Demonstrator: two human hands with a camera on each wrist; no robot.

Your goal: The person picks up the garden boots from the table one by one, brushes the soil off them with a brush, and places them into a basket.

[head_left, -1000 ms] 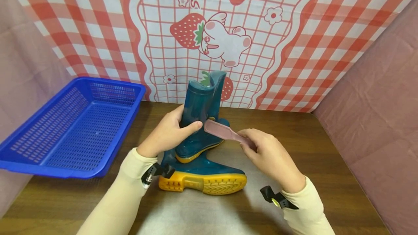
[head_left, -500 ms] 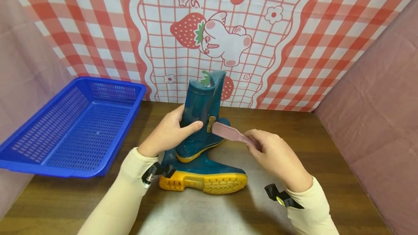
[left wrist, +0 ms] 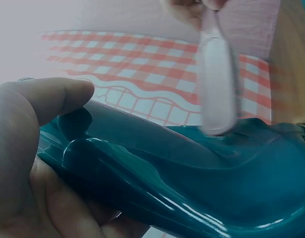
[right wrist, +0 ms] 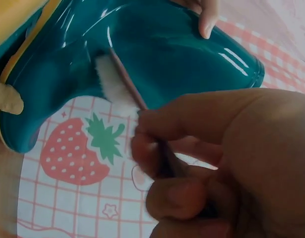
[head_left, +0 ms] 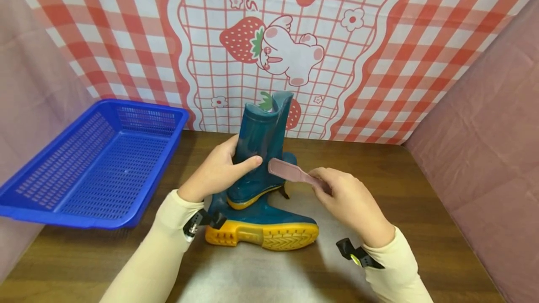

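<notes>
My left hand (head_left: 216,169) grips the shaft of a teal rain boot (head_left: 258,137), thumb across its side. That boot stands upright, its toe pointing away to the right. In my right hand (head_left: 347,198) is the handle of a pink brush (head_left: 286,170). Its white bristles (right wrist: 112,84) are at the boot's ankle in the right wrist view; the left wrist view shows the brush (left wrist: 218,89) blurred. A thin brown piece (head_left: 284,191) is at the sole's edge, seen as a tan piece (right wrist: 8,98) near the toe. A second boot (head_left: 269,214) lies sideways in front, yellow sole (head_left: 290,237) facing me.
A blue plastic basket (head_left: 178,130) stands on the left of the wooden table (head_left: 400,176). Behind the boots hangs a red-and-white checked cloth (head_left: 379,83) with strawberries. Pink cloth (head_left: 484,120) walls the right side.
The brush moved right off the boot, then back left onto it. The brown piece, on the boot's ankle half a second ago, is now lower, by the sole. My left hand stays put.
</notes>
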